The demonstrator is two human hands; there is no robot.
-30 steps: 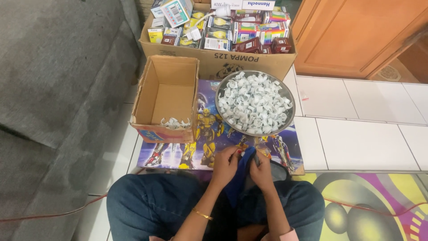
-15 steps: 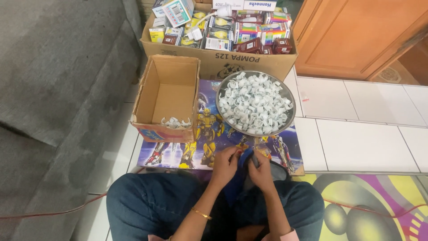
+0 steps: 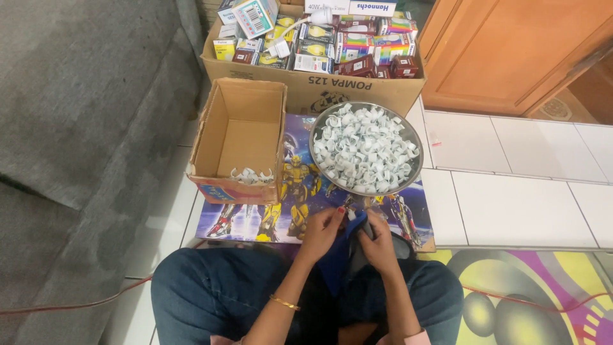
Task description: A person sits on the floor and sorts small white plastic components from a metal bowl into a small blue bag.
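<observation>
She sits cross-legged on the floor, left hand (image 3: pixel 324 229) and right hand (image 3: pixel 377 237) drawn together over her lap, fingertips pinching a small white clip (image 3: pixel 350 216) between them. Just ahead stands the metal bowl (image 3: pixel 408 131) heaped with white clips, beside a small cardboard box (image 3: pixel 239 137) holding a few.

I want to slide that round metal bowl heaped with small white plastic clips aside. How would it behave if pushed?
The round metal bowl would probably slide easily on the glossy printed mat. Its curved underside might rock. The white plastic clips are heaped to the rim, so some may spill.
</observation>
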